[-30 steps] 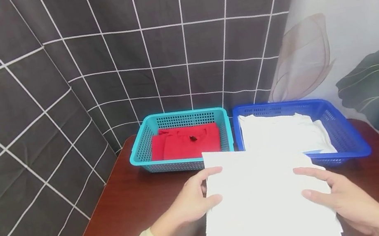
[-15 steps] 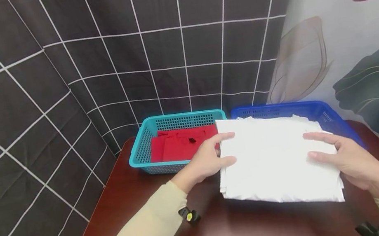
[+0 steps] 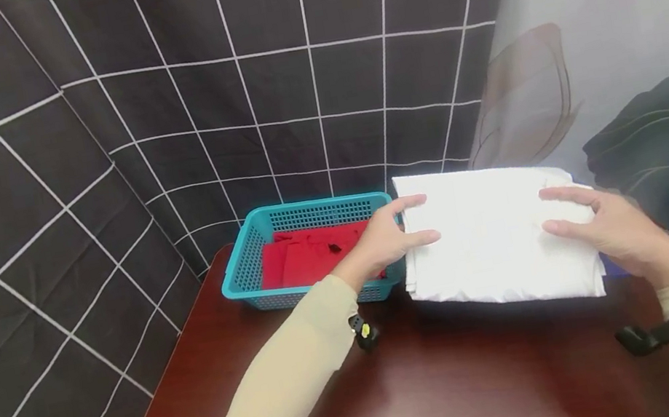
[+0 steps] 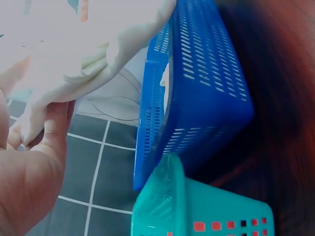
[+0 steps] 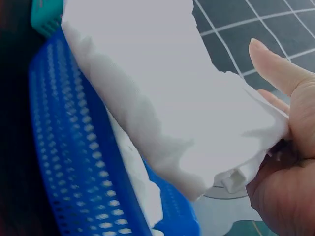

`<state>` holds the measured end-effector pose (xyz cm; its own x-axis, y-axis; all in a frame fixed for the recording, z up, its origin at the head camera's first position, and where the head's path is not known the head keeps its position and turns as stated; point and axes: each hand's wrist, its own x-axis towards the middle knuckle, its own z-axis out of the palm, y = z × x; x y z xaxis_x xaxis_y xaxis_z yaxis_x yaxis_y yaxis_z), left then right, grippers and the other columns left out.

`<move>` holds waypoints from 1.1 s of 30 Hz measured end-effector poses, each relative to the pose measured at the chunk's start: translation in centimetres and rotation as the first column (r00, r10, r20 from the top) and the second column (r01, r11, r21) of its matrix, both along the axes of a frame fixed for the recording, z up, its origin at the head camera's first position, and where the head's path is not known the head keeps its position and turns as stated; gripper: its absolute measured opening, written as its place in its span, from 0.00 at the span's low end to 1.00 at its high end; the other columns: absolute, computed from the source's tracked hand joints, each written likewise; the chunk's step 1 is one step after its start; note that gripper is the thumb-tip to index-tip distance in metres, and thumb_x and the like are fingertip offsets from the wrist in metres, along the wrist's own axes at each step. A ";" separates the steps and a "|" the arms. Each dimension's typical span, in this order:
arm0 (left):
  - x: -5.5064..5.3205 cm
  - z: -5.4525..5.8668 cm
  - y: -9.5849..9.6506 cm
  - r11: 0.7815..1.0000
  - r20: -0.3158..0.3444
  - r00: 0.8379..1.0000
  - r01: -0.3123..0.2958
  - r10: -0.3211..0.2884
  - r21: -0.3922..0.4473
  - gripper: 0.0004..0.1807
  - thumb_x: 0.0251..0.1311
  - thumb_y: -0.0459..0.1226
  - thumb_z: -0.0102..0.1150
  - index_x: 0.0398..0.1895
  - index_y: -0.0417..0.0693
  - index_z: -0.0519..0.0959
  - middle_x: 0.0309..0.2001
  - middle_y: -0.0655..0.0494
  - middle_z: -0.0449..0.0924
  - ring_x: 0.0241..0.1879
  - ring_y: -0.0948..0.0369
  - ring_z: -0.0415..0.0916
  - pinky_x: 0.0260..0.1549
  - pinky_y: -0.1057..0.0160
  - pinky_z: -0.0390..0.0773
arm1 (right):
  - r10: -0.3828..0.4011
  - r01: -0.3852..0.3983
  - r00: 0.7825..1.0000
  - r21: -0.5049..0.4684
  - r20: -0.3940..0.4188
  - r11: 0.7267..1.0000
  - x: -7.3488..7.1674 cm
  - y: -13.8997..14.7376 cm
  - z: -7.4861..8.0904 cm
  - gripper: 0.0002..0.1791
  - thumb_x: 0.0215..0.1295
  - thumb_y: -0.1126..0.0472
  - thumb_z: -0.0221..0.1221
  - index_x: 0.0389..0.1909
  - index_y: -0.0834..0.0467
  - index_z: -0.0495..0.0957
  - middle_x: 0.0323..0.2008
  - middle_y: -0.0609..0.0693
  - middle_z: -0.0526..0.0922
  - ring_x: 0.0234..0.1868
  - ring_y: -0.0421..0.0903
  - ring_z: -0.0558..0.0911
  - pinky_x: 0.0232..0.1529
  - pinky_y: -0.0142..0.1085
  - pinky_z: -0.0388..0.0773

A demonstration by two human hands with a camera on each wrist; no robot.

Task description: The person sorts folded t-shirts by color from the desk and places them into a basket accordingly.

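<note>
Both hands hold a folded white garment (image 3: 491,234) by its two sides, above the blue basket (image 4: 211,93). My left hand (image 3: 382,237) grips the left edge, thumb and a finger on top and other fingers underneath in the left wrist view. On the opposite edge, my right hand (image 3: 616,224) has its thumb and a finger over the top, with the layered end against the palm. From the head, the garment covers most of the basket. Another white cloth (image 5: 140,177) lies inside that basket, seen past its rim in the right wrist view.
A teal basket (image 3: 295,292) with folded red clothing (image 3: 297,263) stands close left of the blue one. Both are on a brown wooden table (image 3: 456,380). A dark gridded curtain (image 3: 280,85) hangs behind and at left; a pale patterned curtain (image 3: 608,59) hangs at right.
Both hands have carried the folded white garment forward, away from the body and slightly right, from the near part of the table to over the blue basket. The baskets have stayed put.
</note>
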<state>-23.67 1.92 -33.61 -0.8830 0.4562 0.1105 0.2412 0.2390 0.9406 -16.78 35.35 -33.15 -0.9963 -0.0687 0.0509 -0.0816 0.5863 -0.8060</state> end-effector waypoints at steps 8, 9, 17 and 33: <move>-2.2 0.5 2.2 0.999 -0.049 0.998 -0.030 0.031 0.023 0.34 0.41 0.47 0.72 0.57 0.62 0.72 0.55 0.67 0.68 0.57 0.64 0.61 0.44 0.66 0.74 | -0.049 0.047 0.999 0.138 0.017 0.989 -2.1 1.3 1.9 0.42 0.52 0.40 0.61 0.66 0.49 0.60 0.66 0.65 0.53 0.53 0.60 0.66 0.31 0.31 0.75; -2.4 0.5 2.4 0.999 -0.045 0.998 -0.036 0.037 0.021 0.34 0.41 0.47 0.72 0.57 0.62 0.72 0.56 0.67 0.68 0.58 0.64 0.60 0.45 0.65 0.73 | -0.052 0.048 0.998 0.151 0.020 0.987 -2.4 1.4 2.1 0.42 0.52 0.39 0.61 0.67 0.49 0.59 0.66 0.66 0.53 0.55 0.61 0.64 0.34 0.32 0.74; -4.0 -0.3 3.9 0.998 -0.013 0.998 -0.056 0.056 -0.026 0.35 0.41 0.50 0.71 0.58 0.65 0.71 0.57 0.68 0.67 0.61 0.63 0.58 0.54 0.56 0.67 | -0.056 0.047 0.997 0.175 0.050 0.983 -4.4 2.5 2.3 0.45 0.50 0.38 0.61 0.68 0.49 0.57 0.68 0.66 0.46 0.65 0.68 0.48 0.53 0.64 0.53; -4.9 -3.1 5.3 0.985 0.032 0.992 -0.113 0.119 -0.132 0.35 0.40 0.53 0.70 0.58 0.71 0.70 0.57 0.63 0.68 0.58 0.60 0.63 0.49 0.57 0.72 | -0.001 -0.010 0.994 0.099 0.107 0.995 -5.6 3.2 0.1 0.44 0.52 0.41 0.62 0.67 0.54 0.58 0.68 0.65 0.45 0.65 0.64 0.49 0.56 0.59 0.54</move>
<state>-28.53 7.22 -36.75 -0.9332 0.3586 0.0211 0.1680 0.3838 0.9080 -22.39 38.54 -33.06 -0.9954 -0.0724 -0.0631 -0.0008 0.6633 -0.7483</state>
